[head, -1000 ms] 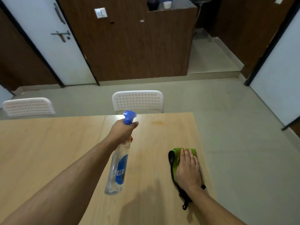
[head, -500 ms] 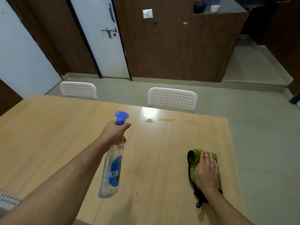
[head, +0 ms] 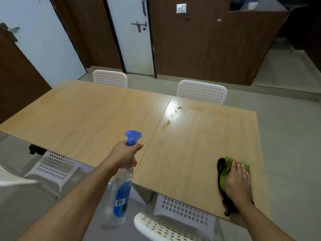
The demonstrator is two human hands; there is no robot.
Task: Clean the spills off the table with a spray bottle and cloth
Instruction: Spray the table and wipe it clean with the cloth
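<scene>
My left hand (head: pixel 126 153) grips the neck of the bottle (head: pixel 119 192), fingers curled round it just under the blue spray head (head: pixel 132 137); whether a finger sits on the trigger I cannot tell. The bottle is clear with a blue label, held up off the table (head: pixel 86 119) near its near edge, tilted so its base comes back toward me and the nozzle aims across the wood. My right hand (head: pixel 238 181) lies flat on the cloth (head: pixel 225 168), fingers straight and close together, pressing it onto the table near the right near corner. The cloth is green with a black edge, and part of it pokes out beside my wrist. The spills (head: pixel 175 113), small brownish blots and drops, lie on the far side of the table by the seam between its two tops, in a patch of glare, well apart from both the cloth and the bottle. White perforated chairs (head: pixel 201 92) stand on the far and near sides.
</scene>
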